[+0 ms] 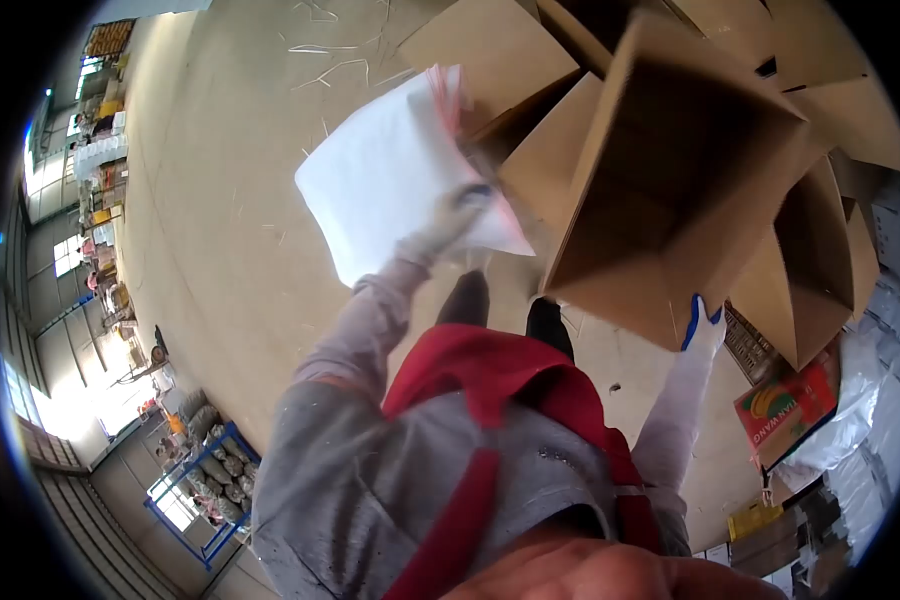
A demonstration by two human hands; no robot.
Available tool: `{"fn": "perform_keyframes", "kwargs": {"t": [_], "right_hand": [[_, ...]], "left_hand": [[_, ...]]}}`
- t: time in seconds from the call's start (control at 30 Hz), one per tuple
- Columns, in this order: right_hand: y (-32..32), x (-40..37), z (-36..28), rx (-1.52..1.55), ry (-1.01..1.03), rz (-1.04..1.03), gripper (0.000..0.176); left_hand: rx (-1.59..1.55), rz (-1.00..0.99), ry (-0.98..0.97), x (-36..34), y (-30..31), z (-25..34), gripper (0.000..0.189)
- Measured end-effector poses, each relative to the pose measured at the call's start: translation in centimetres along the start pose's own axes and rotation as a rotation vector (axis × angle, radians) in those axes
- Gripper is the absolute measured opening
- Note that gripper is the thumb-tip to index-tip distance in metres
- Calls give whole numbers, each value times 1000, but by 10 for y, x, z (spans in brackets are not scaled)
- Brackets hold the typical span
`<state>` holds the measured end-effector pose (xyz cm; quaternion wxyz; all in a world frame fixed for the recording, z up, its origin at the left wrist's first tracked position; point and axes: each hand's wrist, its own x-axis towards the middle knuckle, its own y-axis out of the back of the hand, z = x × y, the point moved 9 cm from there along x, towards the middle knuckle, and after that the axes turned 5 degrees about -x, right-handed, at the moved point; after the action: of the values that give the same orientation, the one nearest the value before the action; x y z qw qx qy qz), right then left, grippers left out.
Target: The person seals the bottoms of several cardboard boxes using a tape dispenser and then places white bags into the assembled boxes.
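Observation:
My left hand, in a pale glove and blurred by motion, grips a stack of white sheets or flat bags with pink edges. The stack hangs spread out to the left of the boxes, its fold or edge strip bunched at the top. My right hand, in a white glove with blue on its fingers, holds the lower edge of a large open cardboard box. That box is tilted with its opening towards me, and its dim inside shows no contents. Part of the right hand's grip is hidden behind the cardboard.
More open cardboard boxes stand ahead and to the right. A red printed carton and plastic-wrapped white stacks lie at the right. Straw-like strips litter the concrete floor. A blue rack with sacks stands far left.

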<state>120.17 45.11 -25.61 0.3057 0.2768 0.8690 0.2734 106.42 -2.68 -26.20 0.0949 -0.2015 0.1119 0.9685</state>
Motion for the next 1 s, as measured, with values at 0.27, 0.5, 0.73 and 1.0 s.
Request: {"fn": "perform_keyframes", "kwargs": {"t": [0.27,0.5,0.73,1.0], "right_hand": [[-45,-26,49,-241,-187,-56,50],[-103,-105,-234,29,519,-104,47],[-419,-226,-232,-852,855,-824,65],[-423,-299,-218,-928,1029,-959,23]], "left_hand": [[1040,396,-13,118,146,-46,68],[912,186,-75,-55,158,-119,62],[170,328,14,-46,183,-115,57],[438,305,373,-28,161,-21,90]]}}
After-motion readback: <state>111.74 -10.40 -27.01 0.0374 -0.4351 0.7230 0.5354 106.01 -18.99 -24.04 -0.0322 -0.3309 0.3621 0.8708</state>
